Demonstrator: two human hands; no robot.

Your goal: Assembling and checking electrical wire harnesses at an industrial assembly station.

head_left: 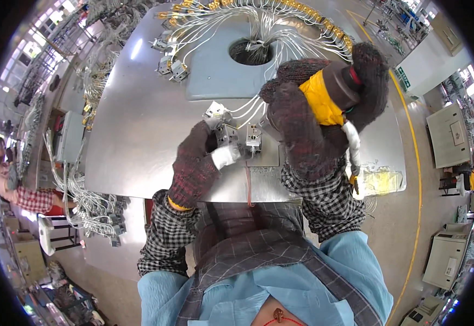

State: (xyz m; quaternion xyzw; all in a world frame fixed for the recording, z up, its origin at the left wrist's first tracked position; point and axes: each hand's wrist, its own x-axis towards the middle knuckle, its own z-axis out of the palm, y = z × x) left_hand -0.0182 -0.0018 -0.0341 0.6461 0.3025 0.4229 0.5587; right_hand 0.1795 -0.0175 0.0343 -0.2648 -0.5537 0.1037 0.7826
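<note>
My left hand (pixel 191 162), in a dark knitted glove with white tape on a finger, grips a small metal connector block (pixel 226 133) low over the table. Beside it stands a second metal block (pixel 253 137), with white wires (pixel 245 111) running up to the bundle. My right hand (pixel 302 127), gloved too, is closed around a dark power tool with a yellow-wrapped body (pixel 320 98). The tool's front end points toward the blocks; its tip is hidden or too blurred to make out. A white-wrapped cord (pixel 352 142) hangs from the tool.
The metal table (pixel 133 130) bears a blue-grey plate (pixel 204 81) with a round hole (pixel 250 52), where wires gather. Brass-coloured connectors (pixel 307 13) line the far edge, and more metal blocks (pixel 174 69) lie far left. Wire bundles (pixel 93 201) hang at left; a person (pixel 22 190) sits beyond.
</note>
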